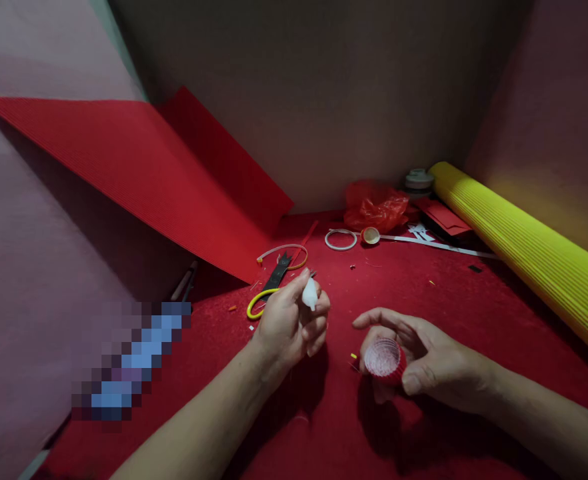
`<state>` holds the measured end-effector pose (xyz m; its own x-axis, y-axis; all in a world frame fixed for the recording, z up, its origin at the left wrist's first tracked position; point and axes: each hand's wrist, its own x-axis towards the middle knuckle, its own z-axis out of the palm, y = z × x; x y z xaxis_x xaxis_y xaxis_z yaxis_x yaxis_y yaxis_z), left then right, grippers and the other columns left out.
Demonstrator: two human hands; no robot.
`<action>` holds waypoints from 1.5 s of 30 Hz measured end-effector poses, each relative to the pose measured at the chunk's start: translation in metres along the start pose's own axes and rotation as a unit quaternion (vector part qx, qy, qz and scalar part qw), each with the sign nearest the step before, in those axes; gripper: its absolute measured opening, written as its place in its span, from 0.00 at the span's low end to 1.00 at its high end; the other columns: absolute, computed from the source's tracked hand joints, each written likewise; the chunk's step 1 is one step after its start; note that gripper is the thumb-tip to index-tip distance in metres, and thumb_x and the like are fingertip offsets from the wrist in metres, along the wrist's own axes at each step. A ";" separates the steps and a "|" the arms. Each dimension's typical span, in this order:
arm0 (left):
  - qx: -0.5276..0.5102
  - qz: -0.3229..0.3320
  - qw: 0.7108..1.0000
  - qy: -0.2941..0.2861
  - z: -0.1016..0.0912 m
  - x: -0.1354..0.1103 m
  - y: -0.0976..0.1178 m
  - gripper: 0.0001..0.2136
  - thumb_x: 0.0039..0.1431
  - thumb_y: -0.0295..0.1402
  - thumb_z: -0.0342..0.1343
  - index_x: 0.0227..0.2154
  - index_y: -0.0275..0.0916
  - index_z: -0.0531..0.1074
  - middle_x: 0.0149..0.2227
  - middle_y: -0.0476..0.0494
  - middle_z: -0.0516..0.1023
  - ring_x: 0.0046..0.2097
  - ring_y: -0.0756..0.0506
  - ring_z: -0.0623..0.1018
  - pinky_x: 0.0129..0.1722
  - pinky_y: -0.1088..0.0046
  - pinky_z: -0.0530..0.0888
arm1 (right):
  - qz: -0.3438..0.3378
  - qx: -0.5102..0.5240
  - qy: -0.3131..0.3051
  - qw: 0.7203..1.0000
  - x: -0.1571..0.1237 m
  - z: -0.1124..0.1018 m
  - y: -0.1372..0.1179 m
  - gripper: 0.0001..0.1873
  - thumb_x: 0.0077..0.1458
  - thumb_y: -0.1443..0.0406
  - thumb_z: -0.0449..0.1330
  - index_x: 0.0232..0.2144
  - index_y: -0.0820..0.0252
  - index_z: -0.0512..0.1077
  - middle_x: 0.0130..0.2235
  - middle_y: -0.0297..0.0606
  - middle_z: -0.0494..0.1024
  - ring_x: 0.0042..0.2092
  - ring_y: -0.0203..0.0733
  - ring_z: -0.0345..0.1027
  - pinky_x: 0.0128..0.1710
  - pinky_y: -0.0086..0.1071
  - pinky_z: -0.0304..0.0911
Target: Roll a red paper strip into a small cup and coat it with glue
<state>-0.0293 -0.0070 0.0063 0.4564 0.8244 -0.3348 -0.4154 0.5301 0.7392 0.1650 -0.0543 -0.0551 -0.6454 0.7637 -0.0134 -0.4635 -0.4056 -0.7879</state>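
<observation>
At the centre of the frame, just below the middle, the left hand (288,328) hovers over the red cloth (474,313) that covers the surface. Its fingers (319,313) are curled in and pinch a small white piece (311,294) between thumb and fingertips; what the piece is cannot be told. To the right of it, a little lower, the right hand (431,363) holds a short red corrugated ring (385,361) with a pale inside. The thumb presses the ring's near side, the fingers arch over its far side, and the opening faces the camera. The two hands are near each other but do not touch.

Just behind the left hand lie scissors (267,293) with a yellow handle, and beyond them a thin loop of wire (284,251). In the upper left a large red corrugated sheet (139,167) leans against the wall. Along the right edge a yellow corrugated roll (524,247) runs slantwise from the back wall toward the lower right. At the back, right of centre, sit a crumpled red bag (374,207), a white ring (341,239), a small round cap (371,235) just beside it, white paper strips (439,245), and a pale spool (419,180) against the wall. Small scraps dot the cloth.
</observation>
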 end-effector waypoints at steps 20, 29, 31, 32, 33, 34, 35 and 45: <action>0.023 0.023 0.999 0.028 0.000 0.000 -0.001 0.22 0.66 0.40 0.36 0.18 0.36 0.60 0.15 0.53 0.62 0.09 0.56 0.54 0.04 0.80 0.57 | -0.001 0.007 -0.003 1.000 0.000 0.000 0.000 0.36 0.35 0.74 0.72 0.48 0.64 0.64 0.35 0.39 0.77 0.30 0.39 0.75 0.32 0.31 0.71; 0.033 0.048 0.997 0.044 0.002 0.001 -0.002 0.20 0.65 0.39 0.38 0.18 0.37 0.60 0.15 0.53 0.63 0.09 0.56 0.54 0.04 0.80 0.57 | 0.003 0.006 0.004 1.000 0.000 0.001 -0.001 0.36 0.34 0.74 0.73 0.47 0.64 0.64 0.34 0.37 0.77 0.29 0.38 0.75 0.32 0.31 0.71; 0.037 0.054 0.997 0.046 0.003 0.001 -0.002 0.20 0.65 0.39 0.38 0.18 0.37 0.59 0.15 0.53 0.63 0.09 0.55 0.55 0.04 0.80 0.57 | 0.000 0.007 0.007 1.000 0.000 0.002 -0.001 0.36 0.33 0.74 0.73 0.47 0.64 0.64 0.34 0.37 0.77 0.30 0.38 0.75 0.31 0.31 0.71; 0.039 0.057 0.996 0.049 0.003 0.001 -0.003 0.20 0.65 0.39 0.39 0.18 0.37 0.60 0.15 0.53 0.63 0.09 0.55 0.55 0.04 0.79 0.57 | 0.001 0.005 0.005 1.000 0.000 0.002 -0.002 0.36 0.33 0.75 0.73 0.46 0.64 0.64 0.34 0.37 0.77 0.29 0.38 0.75 0.31 0.31 0.71; 0.041 0.060 0.996 0.050 0.003 0.002 -0.003 0.21 0.65 0.39 0.39 0.18 0.37 0.60 0.15 0.53 0.63 0.09 0.55 0.55 0.04 0.79 0.57 | 0.001 0.006 0.006 1.000 0.000 0.003 -0.002 0.36 0.33 0.75 0.73 0.46 0.64 0.64 0.34 0.37 0.77 0.29 0.38 0.75 0.32 0.31 0.71; 0.043 0.064 0.996 0.051 0.003 0.002 -0.003 0.21 0.65 0.39 0.39 0.17 0.36 0.60 0.15 0.53 0.63 0.09 0.56 0.54 0.04 0.79 0.57 | 0.001 0.006 0.005 1.000 0.001 0.003 -0.002 0.36 0.33 0.74 0.73 0.46 0.64 0.64 0.33 0.36 0.77 0.29 0.38 0.75 0.32 0.32 0.71; 0.046 0.066 0.995 0.052 0.002 0.002 -0.003 0.21 0.65 0.39 0.40 0.17 0.36 0.61 0.15 0.53 0.63 0.09 0.56 0.54 0.04 0.79 0.57 | 0.000 0.006 0.004 1.000 0.001 0.003 -0.002 0.35 0.33 0.74 0.73 0.46 0.64 0.64 0.33 0.36 0.77 0.29 0.38 0.75 0.32 0.32 0.71; 0.062 0.075 0.994 0.051 0.002 0.002 -0.004 0.21 0.65 0.38 0.40 0.17 0.36 0.62 0.14 0.53 0.60 0.09 0.55 0.54 0.04 0.79 0.57 | 0.002 0.009 -0.001 1.000 0.001 0.001 -0.001 0.36 0.33 0.74 0.73 0.45 0.64 0.64 0.33 0.36 0.77 0.30 0.37 0.74 0.32 0.32 0.71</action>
<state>-0.0256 -0.0080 0.0037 0.3109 0.9117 -0.2685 -0.3703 0.3764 0.8492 0.1644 -0.0540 -0.0536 -0.6485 0.7611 -0.0144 -0.4727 -0.4175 -0.7760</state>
